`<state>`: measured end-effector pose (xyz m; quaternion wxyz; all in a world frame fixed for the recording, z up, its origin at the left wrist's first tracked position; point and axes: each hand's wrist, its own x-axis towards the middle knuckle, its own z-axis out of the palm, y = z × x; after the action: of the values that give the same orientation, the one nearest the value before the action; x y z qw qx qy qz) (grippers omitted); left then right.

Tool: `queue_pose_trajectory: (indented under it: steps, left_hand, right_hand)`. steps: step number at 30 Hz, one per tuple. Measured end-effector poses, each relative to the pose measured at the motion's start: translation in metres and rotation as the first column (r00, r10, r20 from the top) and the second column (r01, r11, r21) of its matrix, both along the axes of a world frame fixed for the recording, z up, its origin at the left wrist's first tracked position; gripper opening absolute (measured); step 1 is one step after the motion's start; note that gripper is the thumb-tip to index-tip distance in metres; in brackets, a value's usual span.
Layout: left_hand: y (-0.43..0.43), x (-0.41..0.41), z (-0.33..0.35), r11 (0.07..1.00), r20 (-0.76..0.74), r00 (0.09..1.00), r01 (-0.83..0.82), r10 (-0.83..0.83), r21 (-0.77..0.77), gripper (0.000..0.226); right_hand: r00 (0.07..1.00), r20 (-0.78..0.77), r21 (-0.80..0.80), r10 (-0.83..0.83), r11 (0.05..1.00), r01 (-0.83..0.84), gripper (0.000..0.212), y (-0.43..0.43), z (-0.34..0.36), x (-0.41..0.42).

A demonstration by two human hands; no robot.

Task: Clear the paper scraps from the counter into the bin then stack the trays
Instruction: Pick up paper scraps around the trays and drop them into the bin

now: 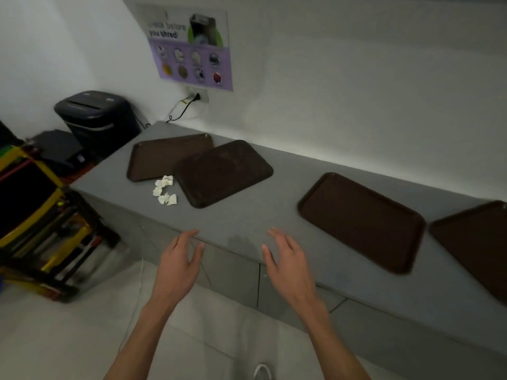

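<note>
Both hands are out front, at the counter's near edge. The left hand [179,266] hovers palm down, fingers loosely spread, gripping nothing. The right hand [288,266] mirrors it, fingers fanned over the front edge of the long grey counter [247,215], also holding nothing.

The crumpled white paper scraps [164,190] lie in a small cluster toward the counter's left end, on the grey surface itself and outside any tray. They touch, or all but touch, the left edge of a dark brown rectangular plastic tray [222,172], which sits at an angle. That tray's far-left corner overlaps a second brown plastic tray [156,157], which lies nearer the counter's back-left corner.

Over to the right, well apart from that pair, a third brown tray [359,222] lies flat mid-counter, turned diagonally. A fourth brown tray [477,242] sits just beside it at the right, cut off by the frame. Every tray shows only its own brown surface.

Past the counter's left end stands a black paper shredder on its bin [96,116]; what the bin holds can't be seen. Above the back edge, a purple "before you shred" poster [192,50] hangs over a wall outlet [199,96] with a black cord plugged in. A yellow-and-black rack [35,215] stands on the floor at the far left.
</note>
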<state>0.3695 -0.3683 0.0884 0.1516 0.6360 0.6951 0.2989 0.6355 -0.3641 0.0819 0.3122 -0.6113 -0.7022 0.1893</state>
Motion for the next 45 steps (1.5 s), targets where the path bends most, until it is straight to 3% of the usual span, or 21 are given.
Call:
queue_pose_trajectory:
  steps: [8, 20, 23, 27, 32, 34, 37, 40, 43, 45]
  left_hand:
    - [0.112, -0.132, -0.043, 0.990, -0.094, 0.994, -0.061, 0.049, -0.129, 0.036]
    - [0.279, -0.254, -0.094, 0.925, -0.152, 0.954, 0.199, -0.258, -0.324, 0.035]
    - [0.303, -0.272, -0.123, 0.893, -0.131, 0.928, 0.285, -0.348, -0.349, 0.044]
    - [0.315, -0.273, -0.140, 0.840, -0.039, 0.914, 0.354, -0.404, -0.410, 0.036]
    - [0.305, -0.266, -0.148, 0.861, -0.064, 0.913, 0.354, -0.402, -0.364, 0.018]
    - [0.303, -0.267, -0.155, 0.856, -0.091, 0.892, 0.392, -0.443, -0.337, 0.018]
    - [0.295, -0.258, -0.144, 0.874, -0.002, 0.927, 0.354, -0.376, -0.334, 0.009]
    - [0.281, -0.238, -0.131, 0.889, 0.121, 0.949, 0.315, -0.291, -0.332, 0.014]
    - [0.262, -0.203, -0.119, 0.899, 0.186, 0.922, 0.375, -0.338, -0.226, 0.024]
    - [0.244, -0.168, -0.110, 0.877, 0.195, 0.887, 0.450, -0.418, -0.168, 0.016]
  right_hand:
    - [0.994, -0.006, -0.125, 0.110, 0.986, -0.110, 0.038, 0.115, -0.032, -0.141]
    - [0.992, 0.117, -0.342, 0.041, 0.940, 0.001, 0.036, 0.258, -0.089, -0.361]
    - [0.986, 0.158, -0.333, 0.052, 0.943, 0.003, 0.047, 0.279, -0.104, -0.389]
    - [0.970, 0.235, -0.355, 0.061, 0.934, 0.027, 0.043, 0.295, -0.132, -0.398]
    - [0.965, 0.264, -0.383, 0.003, 0.918, 0.102, 0.030, 0.285, -0.144, -0.392]
    - [0.965, 0.258, -0.357, -0.054, 0.923, 0.147, 0.029, 0.272, -0.143, -0.384]
    - [0.953, 0.241, -0.375, -0.185, 0.888, 0.267, 0.023, 0.247, -0.138, -0.361]
    - [0.893, 0.065, -0.435, -0.445, 0.793, 0.427, 0.027, 0.214, -0.124, -0.329]
    - [0.876, 0.011, -0.430, -0.481, 0.789, 0.439, 0.015, 0.168, -0.109, -0.285]
    - [0.826, -0.069, -0.344, -0.560, 0.790, 0.507, 0.012, 0.132, -0.105, -0.252]
